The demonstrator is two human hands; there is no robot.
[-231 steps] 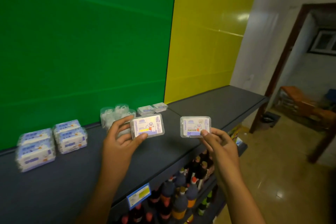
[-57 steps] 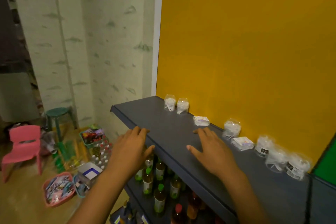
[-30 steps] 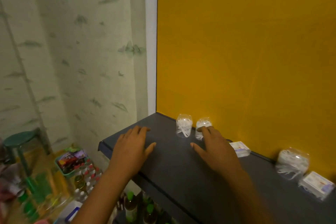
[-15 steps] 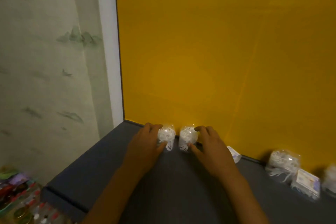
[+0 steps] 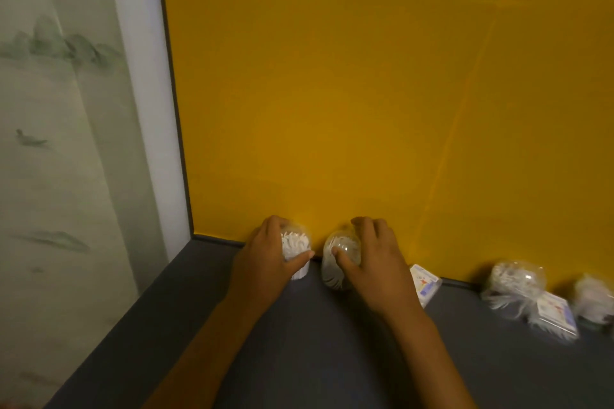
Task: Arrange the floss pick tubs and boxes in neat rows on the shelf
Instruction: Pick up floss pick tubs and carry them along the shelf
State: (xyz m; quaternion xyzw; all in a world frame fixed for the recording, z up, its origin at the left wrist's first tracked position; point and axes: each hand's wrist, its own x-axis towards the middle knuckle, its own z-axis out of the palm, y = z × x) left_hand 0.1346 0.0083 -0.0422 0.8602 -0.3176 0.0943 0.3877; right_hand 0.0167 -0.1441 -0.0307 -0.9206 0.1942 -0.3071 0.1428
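- Wallpaper (image 5: pixel 50 176), pale green with painted hills, is seen left of the yellow back panel (image 5: pixel 365 93), with a white upright strip (image 5: pixel 146 109) between the two.
- At the foot of the yellow back panel, near its left end, the left hand (image 5: pixel 265 262) is curled round a clear round plastic tub of white floss picks (image 5: pixel 294 246), thumb across the front.
- Just right of it, the right hand (image 5: pixel 372 262) is wrapped over a second clear tub (image 5: pixel 340 259), thumb pressed on its domed top.
- Both tubs stand on the dark grey shelf (image 5: pixel 315 342), close together; whether they touch cannot be told.
- Light weight, smooth slippery walls and easy tipping are judged likely; a hold low round the sides is advised.
- Farther right along the panel's foot, a small flat box (image 5: pixel 427 284) is partly hidden behind the right wrist.
- Beyond it, another tub (image 5: pixel 515 279), a second box (image 5: pixel 555 312) and a tub cut off by the frame edge (image 5: pixel 594 299) are blurred; labels cannot be read.
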